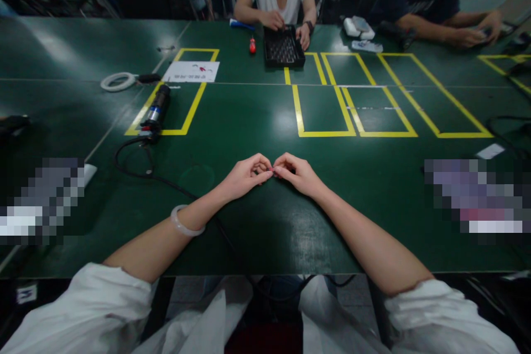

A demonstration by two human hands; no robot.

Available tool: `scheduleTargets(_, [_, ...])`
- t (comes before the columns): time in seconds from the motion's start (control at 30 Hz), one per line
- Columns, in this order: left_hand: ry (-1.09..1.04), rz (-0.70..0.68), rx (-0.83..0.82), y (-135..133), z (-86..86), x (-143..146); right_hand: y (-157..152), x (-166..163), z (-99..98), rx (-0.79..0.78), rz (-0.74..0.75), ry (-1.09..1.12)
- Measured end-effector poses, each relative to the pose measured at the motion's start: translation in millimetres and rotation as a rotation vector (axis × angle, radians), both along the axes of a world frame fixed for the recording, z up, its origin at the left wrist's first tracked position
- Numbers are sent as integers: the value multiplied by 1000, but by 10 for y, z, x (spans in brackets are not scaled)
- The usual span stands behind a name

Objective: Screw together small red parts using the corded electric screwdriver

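My left hand (248, 176) and my right hand (299, 175) meet fingertip to fingertip, just above the green table. Both are closed in a pinch on a small dark-red piece (271, 170), too small and too covered by the fingers to name its kind. A pale bangle (182, 222) is around my left wrist. To the left of my hands, the nearest tool is a black and silver cylindrical power tool (155, 108) with a cable that runs under my left forearm.
Yellow tape frames (327, 134) mark the green table (232, 116). A printed sheet (191, 72) and a coiled white cord (118, 82) lie at left. Opposite, a person reaches into a black tray (284, 58) beside a red-handled tool (252, 45). Another person sits at far right. Blurred-out objects flank me.
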State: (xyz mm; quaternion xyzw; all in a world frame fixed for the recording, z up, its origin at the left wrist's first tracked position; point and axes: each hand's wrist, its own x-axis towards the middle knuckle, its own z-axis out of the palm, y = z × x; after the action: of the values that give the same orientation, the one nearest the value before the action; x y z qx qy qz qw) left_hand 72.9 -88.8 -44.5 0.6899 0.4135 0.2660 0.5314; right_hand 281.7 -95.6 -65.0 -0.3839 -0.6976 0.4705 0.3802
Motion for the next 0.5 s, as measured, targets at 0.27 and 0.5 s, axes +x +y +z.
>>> scheduleTargets(0.27, [47, 10, 53, 12, 2, -12, 4, -1, -1, 38, -3, 20])
scheduleTargets(0.5, [59, 25, 158, 2, 35, -6, 1, 0, 15, 4, -30, 14])
